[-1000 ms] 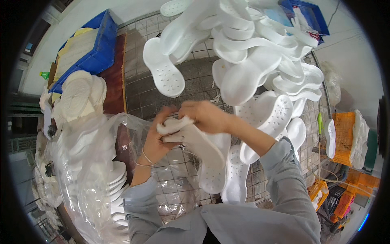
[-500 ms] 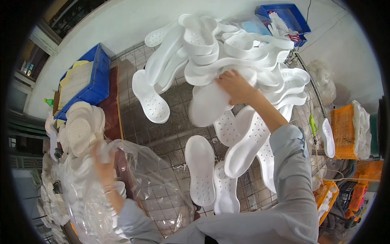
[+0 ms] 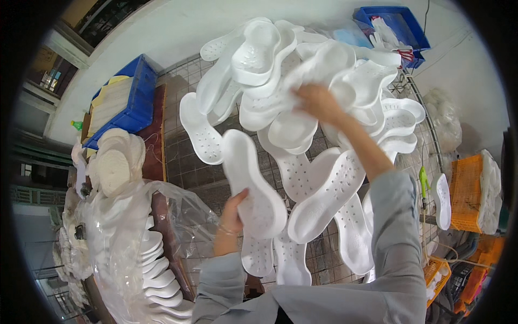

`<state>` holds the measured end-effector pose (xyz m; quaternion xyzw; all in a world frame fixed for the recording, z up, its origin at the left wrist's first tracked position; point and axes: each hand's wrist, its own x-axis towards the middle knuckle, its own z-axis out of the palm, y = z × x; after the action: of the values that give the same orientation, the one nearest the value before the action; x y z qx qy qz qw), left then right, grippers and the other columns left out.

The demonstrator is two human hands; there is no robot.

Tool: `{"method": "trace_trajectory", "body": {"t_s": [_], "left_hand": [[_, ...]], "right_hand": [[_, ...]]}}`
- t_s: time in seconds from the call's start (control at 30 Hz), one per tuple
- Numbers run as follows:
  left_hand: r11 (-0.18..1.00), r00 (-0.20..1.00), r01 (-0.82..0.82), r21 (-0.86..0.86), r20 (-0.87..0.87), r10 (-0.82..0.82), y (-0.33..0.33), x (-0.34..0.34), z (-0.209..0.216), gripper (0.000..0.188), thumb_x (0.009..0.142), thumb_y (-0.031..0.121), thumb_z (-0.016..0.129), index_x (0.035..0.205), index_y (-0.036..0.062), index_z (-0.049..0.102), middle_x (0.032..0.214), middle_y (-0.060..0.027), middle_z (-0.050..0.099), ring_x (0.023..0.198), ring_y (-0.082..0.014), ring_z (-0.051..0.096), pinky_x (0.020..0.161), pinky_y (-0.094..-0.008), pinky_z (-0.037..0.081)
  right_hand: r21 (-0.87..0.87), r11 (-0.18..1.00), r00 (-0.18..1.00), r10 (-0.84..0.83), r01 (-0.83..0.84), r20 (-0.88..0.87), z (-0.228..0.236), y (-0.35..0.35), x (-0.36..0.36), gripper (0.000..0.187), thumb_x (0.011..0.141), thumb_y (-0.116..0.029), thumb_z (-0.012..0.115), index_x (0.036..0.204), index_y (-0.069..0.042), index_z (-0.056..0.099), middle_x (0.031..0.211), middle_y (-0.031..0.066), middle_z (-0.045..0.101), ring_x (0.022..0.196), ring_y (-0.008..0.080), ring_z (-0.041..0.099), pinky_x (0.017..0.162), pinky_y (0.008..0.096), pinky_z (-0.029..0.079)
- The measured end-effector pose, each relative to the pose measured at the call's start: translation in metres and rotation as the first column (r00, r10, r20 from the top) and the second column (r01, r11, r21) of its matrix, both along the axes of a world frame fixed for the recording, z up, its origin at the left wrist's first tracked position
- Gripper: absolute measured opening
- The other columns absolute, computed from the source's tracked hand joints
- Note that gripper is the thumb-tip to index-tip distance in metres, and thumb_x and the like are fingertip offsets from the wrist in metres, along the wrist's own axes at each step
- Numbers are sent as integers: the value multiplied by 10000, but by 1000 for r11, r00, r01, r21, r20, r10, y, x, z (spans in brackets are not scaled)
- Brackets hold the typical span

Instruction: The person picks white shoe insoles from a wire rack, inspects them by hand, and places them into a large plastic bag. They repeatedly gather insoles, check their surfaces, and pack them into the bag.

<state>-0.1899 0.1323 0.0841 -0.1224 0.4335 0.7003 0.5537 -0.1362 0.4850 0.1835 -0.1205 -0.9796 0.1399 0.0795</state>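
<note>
My left hand (image 3: 234,214) grips a white foam shoe sole (image 3: 252,186) by its left edge, fingers mostly hidden beneath it. That sole hangs over another sole with small holes (image 3: 257,254), low in the middle. At the front of a heaped pile of white soles (image 3: 259,100), my right hand (image 3: 317,102) is smeared by motion, so whether it holds one cannot be made out. Several more soles (image 3: 329,194) lie overlapping between the pile and my body. A single dimpled sole (image 3: 200,129) rests left of the pile.
On the left, clear plastic (image 3: 116,232) covers stacked soles (image 3: 162,283) beside a brown board (image 3: 157,146). A blue crate (image 3: 137,102) stands beyond. Gloves lie in a blue bin (image 3: 421,35) at the far right. Orange crates (image 3: 465,189) and green-handled snips (image 3: 423,181) are at the right.
My left hand has come from the plastic-covered stack to the middle and now holds a sole. The sole under my right hand has left it; that hand is over the pile, slightly right.
</note>
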Motion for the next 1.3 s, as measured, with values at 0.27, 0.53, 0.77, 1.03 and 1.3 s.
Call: {"method": "trace_trajectory", "body": {"t_s": [0.27,0.53,0.77,1.03,1.3], "left_hand": [[836,778,-42,-547,-543,-316,-74,10,0,475,852,131,628,1255,-15,424,1118,-150,598,945,-249,630,825,-342,522],[857,908,97,-506,-308,-284,-109,54,8,454,797,18,609,1231,-24,486,1052,-118,617,911,-207,607,780,-313,502],[813,841,-375,-446,-532,96,-220,9,19,401,749,72,557,1133,-43,546,949,-136,643,829,-263,652,767,-368,538],[813,841,-431,-392,-501,204,-176,34,-8,404,735,36,622,1130,-29,565,983,-122,639,884,-247,647,767,-338,532],[928,971,-195,-316,-192,139,-175,63,-3,468,751,9,622,1208,-21,528,1045,-122,641,923,-234,633,799,-343,510]], "right_hand": [[-71,764,753,610,-642,-246,-11,-158,67,253,790,-184,621,1032,-111,621,935,29,626,912,218,626,919,431,463],[345,931,928,230,-122,-292,-62,-5,-176,248,741,24,559,955,-62,651,1005,74,617,998,261,583,845,371,497],[162,789,690,601,-592,-404,-21,-110,-88,174,731,-24,583,895,-73,618,900,35,610,909,251,604,785,372,497],[58,967,843,245,-247,-478,-62,-65,-134,362,727,19,600,1078,-69,617,1195,83,588,1129,273,541,945,401,446],[322,916,957,280,-240,-81,-84,-73,-165,238,733,-44,593,957,-86,661,952,63,655,1028,254,578,854,363,483]]}}
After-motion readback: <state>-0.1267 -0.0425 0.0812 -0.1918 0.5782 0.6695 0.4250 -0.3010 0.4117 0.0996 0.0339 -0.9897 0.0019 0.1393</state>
